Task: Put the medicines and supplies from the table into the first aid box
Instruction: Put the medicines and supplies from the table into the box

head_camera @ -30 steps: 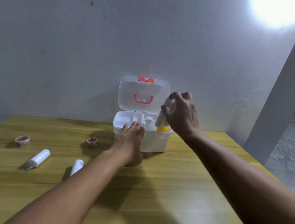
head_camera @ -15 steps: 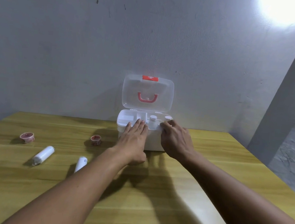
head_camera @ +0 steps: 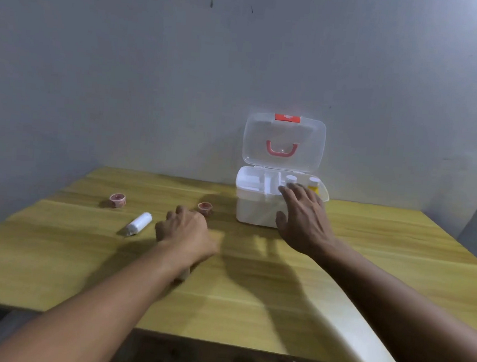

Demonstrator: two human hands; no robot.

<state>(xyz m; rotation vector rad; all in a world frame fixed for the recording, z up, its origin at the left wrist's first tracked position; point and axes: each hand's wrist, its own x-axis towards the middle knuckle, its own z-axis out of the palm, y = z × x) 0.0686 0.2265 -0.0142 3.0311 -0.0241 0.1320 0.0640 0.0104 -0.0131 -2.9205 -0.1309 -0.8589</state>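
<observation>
The white first aid box (head_camera: 253, 210) stands at the back of the table with its clear lid (head_camera: 284, 141) raised. A white-capped bottle (head_camera: 291, 180) and a yellow bottle (head_camera: 314, 187) stand in its right side. My right hand (head_camera: 304, 219) lies spread against the box's front right, holding nothing. My left hand (head_camera: 185, 231) hovers low over the table with curled fingers, just short of a small red tape roll (head_camera: 205, 206). The end of a white roll (head_camera: 183, 275) peeks out under my left wrist. A second white roll (head_camera: 140, 223) and another red tape roll (head_camera: 117, 200) lie further left.
The wooden table (head_camera: 251, 296) has its near edge at the bottom of the view and its back edge along a grey wall (head_camera: 153, 88). A pale pillar rises at the far right.
My left hand left the box front and moved left and nearer, over the white roll. My right hand let go of the bottle in the box and now rests spread on the box. The view shifted left.
</observation>
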